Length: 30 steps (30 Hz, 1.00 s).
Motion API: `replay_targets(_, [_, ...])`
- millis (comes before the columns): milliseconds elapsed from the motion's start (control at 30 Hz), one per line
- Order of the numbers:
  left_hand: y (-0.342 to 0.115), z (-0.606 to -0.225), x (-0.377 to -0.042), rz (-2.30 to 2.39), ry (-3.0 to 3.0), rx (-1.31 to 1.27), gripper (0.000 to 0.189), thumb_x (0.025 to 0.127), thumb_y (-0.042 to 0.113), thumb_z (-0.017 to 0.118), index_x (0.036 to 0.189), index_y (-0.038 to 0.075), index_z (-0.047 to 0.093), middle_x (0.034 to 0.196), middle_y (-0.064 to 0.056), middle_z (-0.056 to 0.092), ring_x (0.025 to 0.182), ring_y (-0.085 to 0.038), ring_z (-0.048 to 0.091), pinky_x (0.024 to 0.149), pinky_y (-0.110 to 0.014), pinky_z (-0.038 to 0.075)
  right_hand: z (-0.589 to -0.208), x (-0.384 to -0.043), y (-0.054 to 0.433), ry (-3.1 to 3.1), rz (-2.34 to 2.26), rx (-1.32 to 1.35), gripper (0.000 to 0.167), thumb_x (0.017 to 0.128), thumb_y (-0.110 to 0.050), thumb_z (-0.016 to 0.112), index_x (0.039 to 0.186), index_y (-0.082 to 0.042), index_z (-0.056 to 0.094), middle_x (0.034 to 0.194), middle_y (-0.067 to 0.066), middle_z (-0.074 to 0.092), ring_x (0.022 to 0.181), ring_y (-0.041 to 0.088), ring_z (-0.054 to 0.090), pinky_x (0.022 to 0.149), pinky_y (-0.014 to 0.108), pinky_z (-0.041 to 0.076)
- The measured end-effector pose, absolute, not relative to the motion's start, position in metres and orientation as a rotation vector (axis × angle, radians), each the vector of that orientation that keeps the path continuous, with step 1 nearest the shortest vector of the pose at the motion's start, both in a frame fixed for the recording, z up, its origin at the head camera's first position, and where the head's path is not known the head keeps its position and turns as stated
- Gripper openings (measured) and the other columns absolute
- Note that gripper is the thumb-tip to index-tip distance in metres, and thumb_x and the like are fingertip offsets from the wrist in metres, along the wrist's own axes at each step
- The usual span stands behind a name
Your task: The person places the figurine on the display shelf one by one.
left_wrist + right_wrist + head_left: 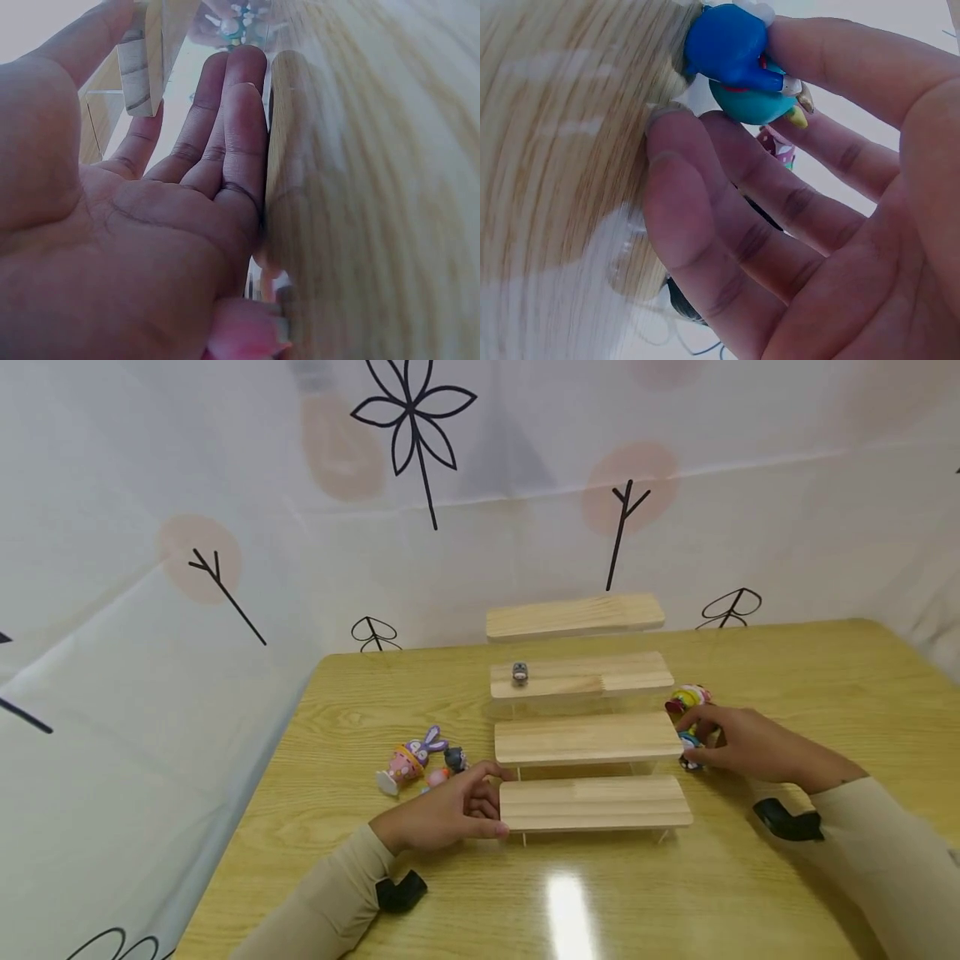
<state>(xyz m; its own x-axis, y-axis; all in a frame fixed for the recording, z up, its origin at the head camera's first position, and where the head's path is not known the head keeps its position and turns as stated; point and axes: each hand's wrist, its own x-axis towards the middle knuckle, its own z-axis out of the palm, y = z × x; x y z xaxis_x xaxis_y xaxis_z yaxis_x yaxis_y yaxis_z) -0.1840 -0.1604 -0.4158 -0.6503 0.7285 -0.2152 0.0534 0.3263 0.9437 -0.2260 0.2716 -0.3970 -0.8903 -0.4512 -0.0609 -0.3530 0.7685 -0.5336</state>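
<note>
A stepped display rack [585, 739] with wooden boards stands on the table. My left hand [448, 810] holds the left end of its lowest board [139, 71] between thumb and index finger; the other fingers lie near the tabletop. At the rack's right side, my right hand [750, 747] pinches a blue and teal figurine [739, 64] between thumb and fingers, close to the table. Just behind that hand lies a yellow and red figurine [687, 697]. A small grey figurine [520, 673] stands on the second board from the top.
Left of the rack lie a purple-eared rabbit figurine [408, 760], a dark grey figurine [455, 758] and a pink one [437, 777], partly behind my left hand. The wooden table [360, 693] meets a white patterned cloth [480, 560] at the back and left.
</note>
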Motion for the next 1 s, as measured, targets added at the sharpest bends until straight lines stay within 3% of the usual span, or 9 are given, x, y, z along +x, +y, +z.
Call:
replay_targets(667, [-0.1611,-0.4154,-0.1845,1.351,1.958,0.703,0.060,0.097,0.022,0.068,0.147,0.020,0.035,0.101,-0.004,0.063,0.102,-0.015,0.067,0.088,-0.026,0.054,-0.3942,-0.2236,0.2703,2.795,-0.832,-0.686,0.029,0.091,-0.020,0.075,0.113,-0.009,0.060,0.091,-0.001,0.064,0.075,0.000,0.055,0.062,0.024,0.047])
replay_targets(1000, [-0.1608,-0.4154,-0.1843,1.353,1.956,0.701,0.061,0.097,0.022,0.069,0.147,0.020,0.035,0.102,-0.004,0.063,0.102,-0.015,0.067,0.088,-0.026,0.054,-0.3874,-0.2213,0.2688,2.870,-0.857,-0.692,0.028,0.094,-0.021,0.071,0.117,-0.009,0.060,0.097,0.003,0.067,0.077,0.001,0.060,0.064,0.024,0.052])
